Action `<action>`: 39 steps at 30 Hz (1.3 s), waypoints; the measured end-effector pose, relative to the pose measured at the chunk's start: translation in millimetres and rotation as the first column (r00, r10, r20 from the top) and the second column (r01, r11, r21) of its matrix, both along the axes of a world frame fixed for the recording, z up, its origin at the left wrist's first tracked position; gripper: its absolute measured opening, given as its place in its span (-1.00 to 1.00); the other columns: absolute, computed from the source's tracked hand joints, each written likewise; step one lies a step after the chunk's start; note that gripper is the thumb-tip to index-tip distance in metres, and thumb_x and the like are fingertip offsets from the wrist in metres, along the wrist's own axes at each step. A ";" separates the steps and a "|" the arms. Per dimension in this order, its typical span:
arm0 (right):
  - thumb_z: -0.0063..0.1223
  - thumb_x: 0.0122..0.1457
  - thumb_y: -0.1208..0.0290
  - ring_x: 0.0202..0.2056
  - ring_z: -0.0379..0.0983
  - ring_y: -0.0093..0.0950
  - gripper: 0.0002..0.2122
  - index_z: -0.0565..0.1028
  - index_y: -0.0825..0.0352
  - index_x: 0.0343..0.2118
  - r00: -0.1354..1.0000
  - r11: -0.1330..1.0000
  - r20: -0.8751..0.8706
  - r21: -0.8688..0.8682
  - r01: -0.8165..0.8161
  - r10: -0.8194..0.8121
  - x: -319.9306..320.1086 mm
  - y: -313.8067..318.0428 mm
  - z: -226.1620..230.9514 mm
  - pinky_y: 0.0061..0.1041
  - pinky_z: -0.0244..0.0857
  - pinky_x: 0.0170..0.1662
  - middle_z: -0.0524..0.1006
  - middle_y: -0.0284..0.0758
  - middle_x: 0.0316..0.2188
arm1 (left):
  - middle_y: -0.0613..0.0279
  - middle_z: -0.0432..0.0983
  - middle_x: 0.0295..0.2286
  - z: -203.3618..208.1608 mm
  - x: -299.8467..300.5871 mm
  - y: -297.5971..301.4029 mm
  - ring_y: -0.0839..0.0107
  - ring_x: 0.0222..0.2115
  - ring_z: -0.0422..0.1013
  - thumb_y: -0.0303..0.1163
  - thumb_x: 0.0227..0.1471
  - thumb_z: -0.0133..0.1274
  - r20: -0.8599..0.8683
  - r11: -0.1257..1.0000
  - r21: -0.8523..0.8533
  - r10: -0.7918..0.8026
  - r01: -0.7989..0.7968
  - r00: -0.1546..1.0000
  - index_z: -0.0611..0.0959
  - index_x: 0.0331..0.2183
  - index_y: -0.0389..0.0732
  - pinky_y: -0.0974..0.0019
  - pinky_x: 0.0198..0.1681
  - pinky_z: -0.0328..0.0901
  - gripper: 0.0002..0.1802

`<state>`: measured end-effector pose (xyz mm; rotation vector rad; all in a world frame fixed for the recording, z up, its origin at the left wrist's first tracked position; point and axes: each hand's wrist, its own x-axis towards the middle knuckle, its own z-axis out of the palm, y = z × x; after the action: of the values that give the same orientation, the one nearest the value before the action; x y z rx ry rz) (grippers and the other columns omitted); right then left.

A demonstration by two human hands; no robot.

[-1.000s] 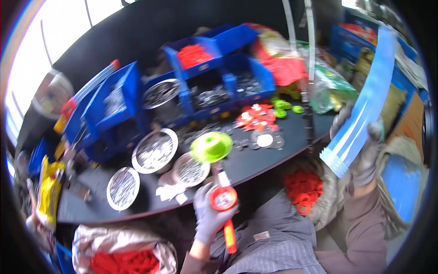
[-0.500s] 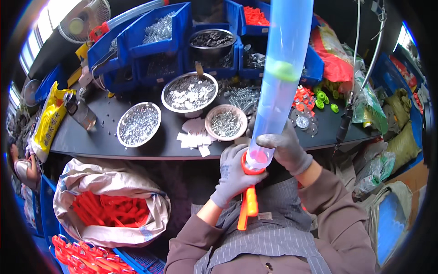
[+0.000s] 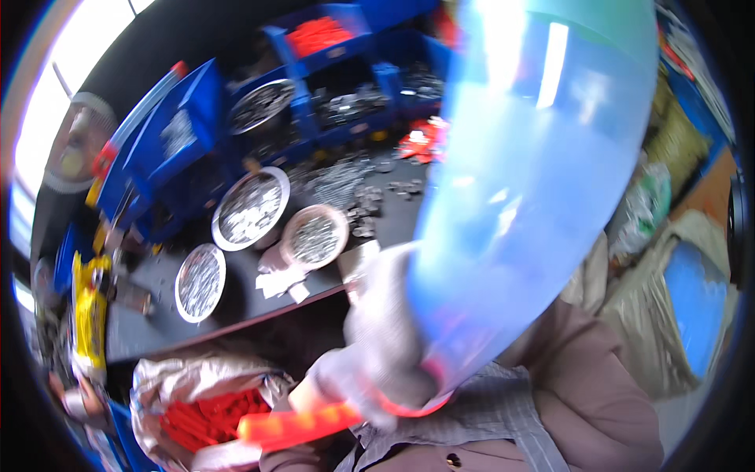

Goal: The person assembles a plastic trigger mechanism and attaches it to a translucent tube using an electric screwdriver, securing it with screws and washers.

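Observation:
A long, translucent blue tube point(image 3: 519, 197) slants across the right half of the view, very close and blurred. Its lower end meets an orange collar, from which an orange handle point(image 3: 307, 425) points left. My left hand point(image 3: 385, 338), in a grey glove, is closed around the tube's lower end by the collar. My right arm's brown sleeve point(image 3: 590, 362) passes behind the tube, which hides my right hand and its fingers.
On the dark table point(image 3: 149, 330) stand bowls of small metal parts, one of them a pink bowl point(image 3: 314, 236). Blue bins point(image 3: 330, 71) line the back. A sack point(image 3: 149, 393) of red-orange parts is below left; a yellow bag point(image 3: 89, 315) lies at the table's left end.
The tube has come much closer and tilted, with its orange handle swinging from downward to leftward. My right hand has gone from sight behind it. The whole view has turned.

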<state>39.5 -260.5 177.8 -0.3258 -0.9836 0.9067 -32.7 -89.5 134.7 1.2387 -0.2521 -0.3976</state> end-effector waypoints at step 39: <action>-0.09 0.29 0.08 -0.03 0.43 -0.46 -0.44 0.26 0.51 0.15 0.559 0.377 0.398 -0.450 0.810 -0.727 22.6 -200.4 -77.5 -0.46 0.24 0.09 0.47 -0.23 -0.05 | 0.12 0.46 -0.28 -72.7 -46.2 89.9 0.11 -0.21 0.35 -0.39 -0.62 0.31 0.688 0.192 0.720 -0.074 -0.667 0.722 0.53 -0.15 -0.22 0.07 -0.05 0.23 -0.24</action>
<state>62.1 -460.9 100.3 -1.3126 -0.4961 0.2565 -79.0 0.4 62.0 2.6654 -0.2636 0.3933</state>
